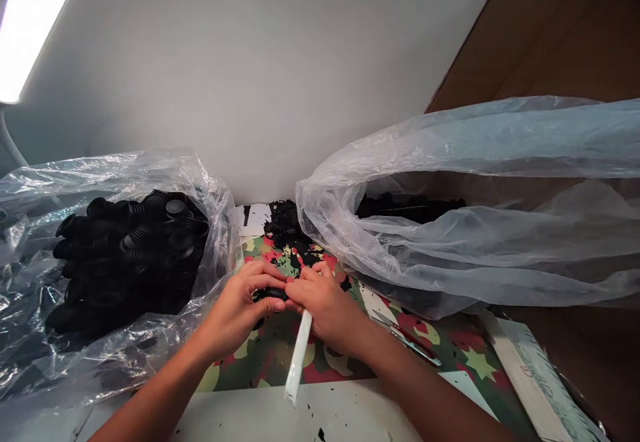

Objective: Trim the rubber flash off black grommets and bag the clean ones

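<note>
Both my hands meet over a camouflage-patterned mat [270, 369]. My left hand [240, 309] curls its fingers and thumb around a small black part [274, 293], dark and smooth, mostly covered by the fingers. Pressed up against it, my right hand [325, 305] is closed on a white, wrapped stick-like tool [299, 359]. The tool's lower end slants down toward me, while its upper end is hidden in the hand. Fingertips of the two hands touch or nearly touch at the black part.
On the left, a clear plastic bag [220, 212] holds many black ribbed parts [135, 249]. Another plastic bag [475, 142] gapes at the right, with black pieces inside. Black scraps [285, 219] are heaped behind my hands. A slim metal tool [413, 342] lies by my right forearm; cardboard [565, 35] stands behind.
</note>
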The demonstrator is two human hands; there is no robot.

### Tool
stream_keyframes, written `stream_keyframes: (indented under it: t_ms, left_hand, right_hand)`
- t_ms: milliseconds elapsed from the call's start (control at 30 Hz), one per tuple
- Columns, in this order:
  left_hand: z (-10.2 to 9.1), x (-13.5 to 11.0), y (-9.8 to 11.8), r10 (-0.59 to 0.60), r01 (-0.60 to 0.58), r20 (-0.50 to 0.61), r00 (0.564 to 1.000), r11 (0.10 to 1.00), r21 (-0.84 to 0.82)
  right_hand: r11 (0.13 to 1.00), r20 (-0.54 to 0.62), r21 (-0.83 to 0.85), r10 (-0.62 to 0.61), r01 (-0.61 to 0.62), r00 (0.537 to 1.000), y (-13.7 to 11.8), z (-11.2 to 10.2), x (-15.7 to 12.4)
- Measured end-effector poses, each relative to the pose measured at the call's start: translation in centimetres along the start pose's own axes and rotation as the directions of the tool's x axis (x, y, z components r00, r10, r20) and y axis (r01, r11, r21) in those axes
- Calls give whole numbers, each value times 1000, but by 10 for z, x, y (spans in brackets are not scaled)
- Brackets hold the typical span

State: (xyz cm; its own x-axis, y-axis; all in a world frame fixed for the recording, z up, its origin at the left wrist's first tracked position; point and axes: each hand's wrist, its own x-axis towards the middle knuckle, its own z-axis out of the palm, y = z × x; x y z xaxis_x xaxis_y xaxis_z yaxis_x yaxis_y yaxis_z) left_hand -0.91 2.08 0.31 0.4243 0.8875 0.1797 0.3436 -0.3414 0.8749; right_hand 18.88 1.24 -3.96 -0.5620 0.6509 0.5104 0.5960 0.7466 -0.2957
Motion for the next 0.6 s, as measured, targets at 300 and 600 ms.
stream_keyframes:
  t_ms: [300, 600]
  left_hand:
    - [28, -6, 2, -264, 145, -224, 938, 887, -438]
    - [18, 6, 12, -463, 21, -311, 830, 583, -812]
  right_hand:
    - [995, -264, -61, -97, 83, 960, -20, -4, 3]
    - [983, -298, -116, -168, 139, 940, -34, 9, 0]
